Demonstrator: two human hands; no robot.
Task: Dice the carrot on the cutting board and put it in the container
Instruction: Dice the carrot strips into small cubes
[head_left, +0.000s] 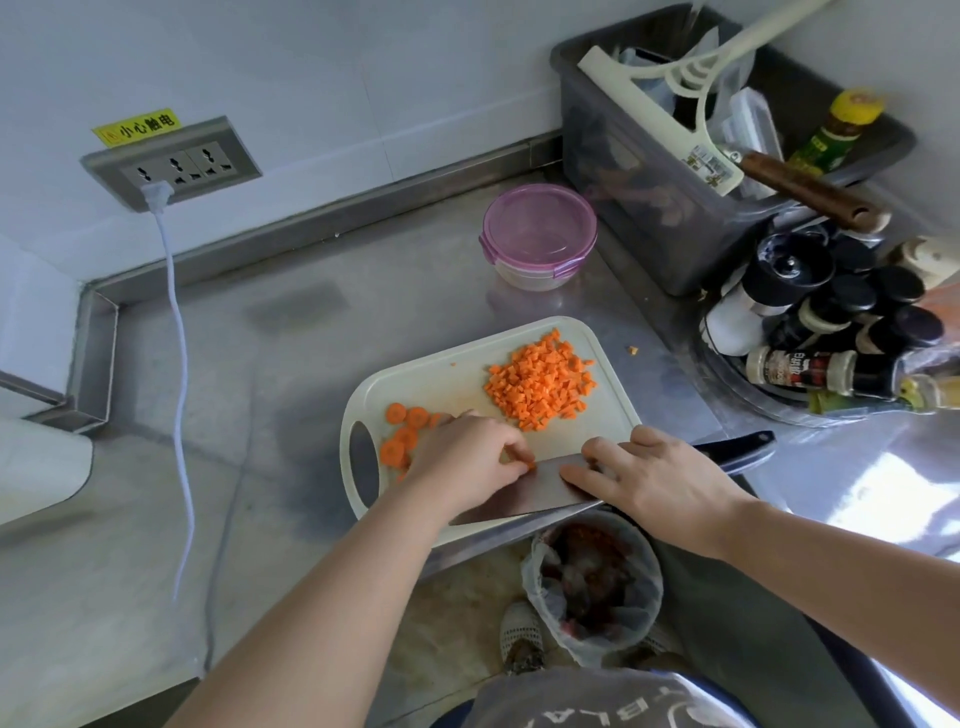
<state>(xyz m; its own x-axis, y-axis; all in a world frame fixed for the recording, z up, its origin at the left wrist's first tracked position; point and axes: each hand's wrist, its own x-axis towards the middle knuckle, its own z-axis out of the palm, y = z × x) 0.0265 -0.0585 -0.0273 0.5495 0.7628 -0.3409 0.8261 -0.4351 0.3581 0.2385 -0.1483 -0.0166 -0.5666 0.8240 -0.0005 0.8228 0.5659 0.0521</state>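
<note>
A pale cutting board (447, 374) lies on the steel counter. It carries a heap of diced carrot (540, 384) at its far right and a few round carrot slices (402, 434) at its left end. A cleaver (535, 493) lies flat along the board's near edge, its dark handle (737, 451) pointing right. My right hand (654, 483) rests on the blade with its fingers spread flat. My left hand (467, 457) is curled at the blade's left end, its fingertips pinching small carrot bits (527, 466). The round container (540, 234) stands behind the board with its purple lid on.
A grey bin (623, 171) of utensils stands at the back right, with a rack of spice bottles (831, 322) in front of it. A white cable (179, 364) hangs from a wall socket at left. A lined waste bin (592, 582) sits on the floor below the counter edge.
</note>
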